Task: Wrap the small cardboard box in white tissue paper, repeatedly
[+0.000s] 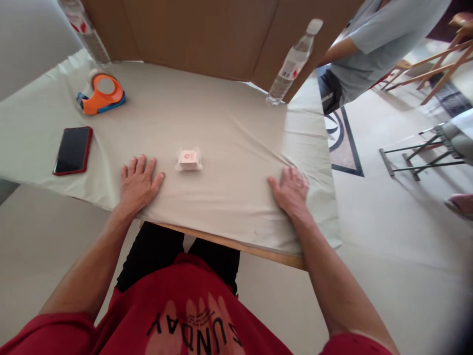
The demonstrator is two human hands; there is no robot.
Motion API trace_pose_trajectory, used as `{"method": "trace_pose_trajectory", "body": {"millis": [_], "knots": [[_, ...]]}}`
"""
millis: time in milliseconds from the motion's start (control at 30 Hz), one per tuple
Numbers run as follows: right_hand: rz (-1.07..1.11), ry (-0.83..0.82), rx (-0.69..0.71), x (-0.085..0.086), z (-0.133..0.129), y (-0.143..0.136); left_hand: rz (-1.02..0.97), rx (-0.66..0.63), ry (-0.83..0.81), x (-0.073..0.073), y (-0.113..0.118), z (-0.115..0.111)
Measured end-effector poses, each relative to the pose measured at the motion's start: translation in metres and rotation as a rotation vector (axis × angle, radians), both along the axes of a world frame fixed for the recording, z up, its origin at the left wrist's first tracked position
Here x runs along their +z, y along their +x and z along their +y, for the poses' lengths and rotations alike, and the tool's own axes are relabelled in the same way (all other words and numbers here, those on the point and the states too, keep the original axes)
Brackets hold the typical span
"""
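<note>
My left hand [139,185] lies flat on the cloth-covered table [221,197], fingers spread, holding nothing. Just to its right sits a small white packet [188,159] in a clear wrapper with pinkish-red print; the hand does not touch it. My right hand [290,190] rests palm down near the table's right side, its fingers stretched out and nothing in them. Left of my left hand lies a phone [73,150] with a dark screen and a red case.
An orange and blue tape dispenser [103,94] stands at the back left. Two clear bottles, a left one [86,37] and a right one [293,64], stand by a brown cardboard panel [195,37]. Beyond the right edge are a person in a grey shirt [391,42] and a folding stool [428,150].
</note>
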State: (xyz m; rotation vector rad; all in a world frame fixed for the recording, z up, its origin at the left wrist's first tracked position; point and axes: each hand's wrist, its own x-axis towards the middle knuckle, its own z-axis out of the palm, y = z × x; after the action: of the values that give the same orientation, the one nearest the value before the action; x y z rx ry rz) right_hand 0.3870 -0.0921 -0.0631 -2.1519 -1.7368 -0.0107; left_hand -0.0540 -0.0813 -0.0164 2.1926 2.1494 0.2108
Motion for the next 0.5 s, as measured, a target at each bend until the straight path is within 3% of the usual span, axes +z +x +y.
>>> {"method": "trace_pose_trajectory", "body": {"millis": [100, 200, 367, 500], "knots": [[0.012, 0.007, -0.261, -0.005, -0.045, 0.057, -0.004, 0.007, 0.002, 0.002, -0.002, 0.0], [0.042, 0.014, -0.354, -0.01, -0.076, 0.085, -0.01, 0.02, 0.0, 0.003, 0.0, 0.001], [0.087, 0.084, -0.428, -0.017, -0.089, 0.096, -0.009, 0.01, -0.018, 0.006, 0.004, -0.002], [-0.012, 0.26, -0.276, -0.003, -0.09, 0.083, -0.058, -0.007, 0.0, 0.004, 0.002, -0.005]]}}
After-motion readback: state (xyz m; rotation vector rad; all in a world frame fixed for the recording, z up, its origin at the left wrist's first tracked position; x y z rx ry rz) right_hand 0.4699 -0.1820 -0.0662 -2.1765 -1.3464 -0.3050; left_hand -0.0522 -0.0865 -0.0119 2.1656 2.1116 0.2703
